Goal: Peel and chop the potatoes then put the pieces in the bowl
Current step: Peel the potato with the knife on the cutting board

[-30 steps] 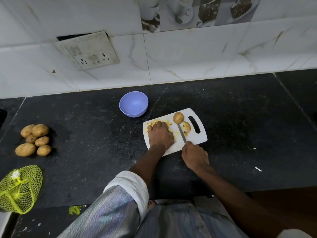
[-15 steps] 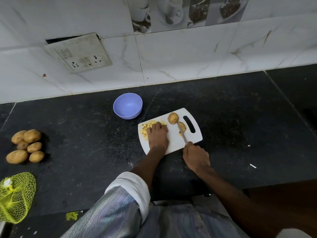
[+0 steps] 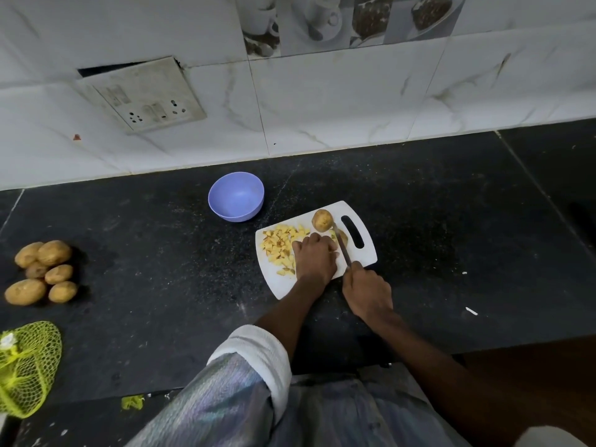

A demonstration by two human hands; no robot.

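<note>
A white cutting board (image 3: 366, 254) lies on the black counter. Yellow chopped potato pieces (image 3: 281, 247) cover its left part. A whole unpeeled potato (image 3: 322, 220) sits at the board's far edge. My left hand (image 3: 315, 256) rests on the board with curled fingers over a potato piece that is mostly hidden. My right hand (image 3: 367, 291) grips a knife (image 3: 341, 248) whose blade points away, just right of my left hand. Beside the blade lies a potato half (image 3: 343, 237). The empty purple bowl (image 3: 236, 196) stands behind and left of the board.
Several unpeeled potatoes (image 3: 43, 271) lie in a heap at the counter's left. A yellow-green net bag (image 3: 27, 366) lies near the front left edge. A tiled wall with a socket plate (image 3: 142, 95) rises behind. Small white scraps (image 3: 471, 311) dot the counter at right.
My left hand has shifted right, off the chopped pile and up against the knife blade, uncovering the pieces. The right hand and knife stay in nearly the same place.
</note>
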